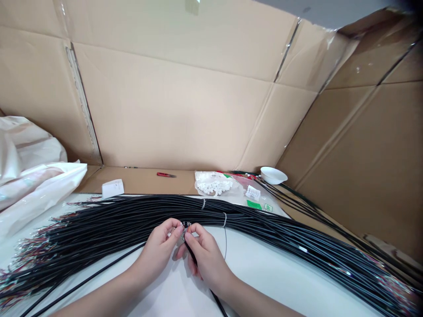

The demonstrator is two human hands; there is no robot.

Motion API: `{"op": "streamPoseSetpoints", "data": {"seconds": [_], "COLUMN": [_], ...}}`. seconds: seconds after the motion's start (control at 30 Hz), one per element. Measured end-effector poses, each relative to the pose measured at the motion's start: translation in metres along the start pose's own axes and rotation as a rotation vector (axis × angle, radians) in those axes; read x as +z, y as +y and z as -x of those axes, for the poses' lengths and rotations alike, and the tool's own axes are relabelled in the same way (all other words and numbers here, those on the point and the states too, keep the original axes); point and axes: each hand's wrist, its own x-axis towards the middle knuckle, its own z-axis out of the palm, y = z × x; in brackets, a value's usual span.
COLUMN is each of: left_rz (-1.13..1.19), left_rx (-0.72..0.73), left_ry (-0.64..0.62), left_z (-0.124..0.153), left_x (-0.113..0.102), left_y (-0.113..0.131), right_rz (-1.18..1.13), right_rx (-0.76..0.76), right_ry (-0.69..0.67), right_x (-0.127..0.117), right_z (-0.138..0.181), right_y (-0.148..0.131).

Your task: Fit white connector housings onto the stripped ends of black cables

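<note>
My right hand (206, 248) is closed around the end of a black cable (190, 251), its thumb and fingertips at the point where thin wires (185, 225) fan out. These wires carry small pale metal tips. My left hand (163, 240) is closed in a pinch right beside them, with a small white plastic piece (169, 234) showing between its fingers. How that piece meets the wires is hidden by my fingertips. Directly beyond both hands lies a thick bundle of black cables (139, 215), with loose coloured wire ends (36, 242) at the left.
Ties (225, 219) hold the bundle. Behind it lie a clear bag of small white pieces (214, 185), red-handled tweezers or snips (165, 175), a white paper (112, 188), green labels (254, 204) and a white bowl (273, 175). White plastic sheeting (33, 176) is at left; cardboard walls (172, 105) enclose the table.
</note>
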Motion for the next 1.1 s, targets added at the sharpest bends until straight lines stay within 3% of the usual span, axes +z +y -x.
{"op": "streamPoseSetpoints", "data": {"seconds": [0.5,0.77,1.1], "left_rz": [0.03,0.036,0.014], "left_rx": [-0.013,-0.02,-0.013], "left_ry": [-0.071,-0.064,-0.019], "left_z": [0.0001,-0.0001,-0.0015], "left_x": [-0.0018,-0.0015,-0.0007], "left_y": [-0.0014,-0.0047,-0.0084], "right_rz": [-0.014,-0.086,-0.041], "right_rx": [-0.017,0.042,-0.007], "right_ry": [-0.013,-0.031,0.017], "right_x": [-0.0014,-0.0007,-0.0007], "right_z": [-0.0003,0.0001,-0.0012], "right_y": [0.0055,0.0031,0.0027]}}
